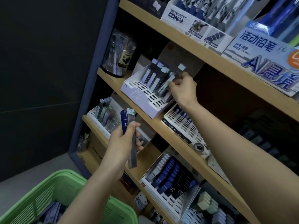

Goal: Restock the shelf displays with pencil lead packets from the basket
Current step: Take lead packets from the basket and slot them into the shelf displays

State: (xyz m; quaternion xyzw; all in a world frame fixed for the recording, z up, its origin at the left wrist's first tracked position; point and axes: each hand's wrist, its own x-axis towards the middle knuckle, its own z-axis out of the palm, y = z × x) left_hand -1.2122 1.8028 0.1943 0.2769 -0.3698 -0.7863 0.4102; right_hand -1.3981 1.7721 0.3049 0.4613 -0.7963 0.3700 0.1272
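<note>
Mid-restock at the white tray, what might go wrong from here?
The right hand pinches a pale packet beside the upright packets in the white tray; a nudge may topple them. The grey packet hangs low from the left hand beside a blue packet and might slip out.

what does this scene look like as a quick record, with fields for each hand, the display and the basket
placing: right hand pinches a pencil lead packet at the right end of the display
holding: left hand grips two spare packets, one dark blue, one grey
display: white slotted display on a wooden shelf, packets standing in the back rows, front slots empty
basket: green basket at lower left, more packets inside
</note>
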